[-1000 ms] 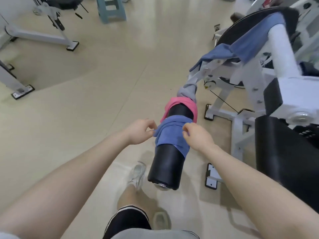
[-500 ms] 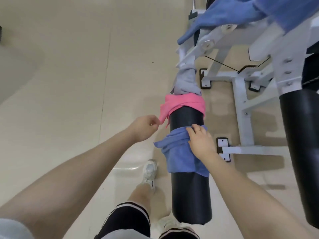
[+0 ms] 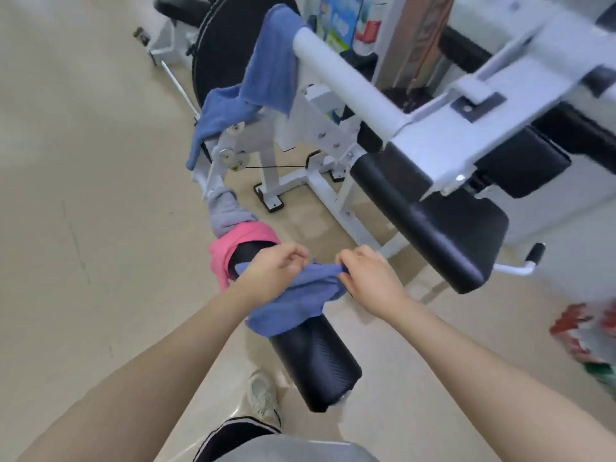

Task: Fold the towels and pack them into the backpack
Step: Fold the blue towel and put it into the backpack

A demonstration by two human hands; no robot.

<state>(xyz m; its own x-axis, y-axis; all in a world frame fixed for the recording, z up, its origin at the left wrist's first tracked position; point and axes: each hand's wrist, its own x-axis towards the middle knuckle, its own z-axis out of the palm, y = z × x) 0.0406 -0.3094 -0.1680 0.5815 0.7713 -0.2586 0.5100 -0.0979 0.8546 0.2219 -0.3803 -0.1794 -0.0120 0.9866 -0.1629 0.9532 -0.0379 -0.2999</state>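
A blue towel [image 3: 296, 300] lies draped over a black foam roller [image 3: 313, 358] of a gym machine. My left hand [image 3: 273, 270] pinches its upper edge on the left. My right hand [image 3: 370, 278] pinches the same edge on the right, a short gap between the two. Further up the roller sit a pink towel [image 3: 233, 245] and a grey towel [image 3: 225, 211]. A second blue towel [image 3: 256, 85] hangs over the white machine bar above. No backpack is in view.
The white machine frame [image 3: 443, 135] and its black pads [image 3: 430, 225] crowd the right side. Beige floor lies open to the left. My shoe [image 3: 261, 395] stands below the roller. A red and green bag [image 3: 586, 338] sits at the right edge.
My left hand has moved right from beside the roller onto the blue towel's edge. My right hand has shifted from lying on the towel to pinching its upper edge. The view has swung up.
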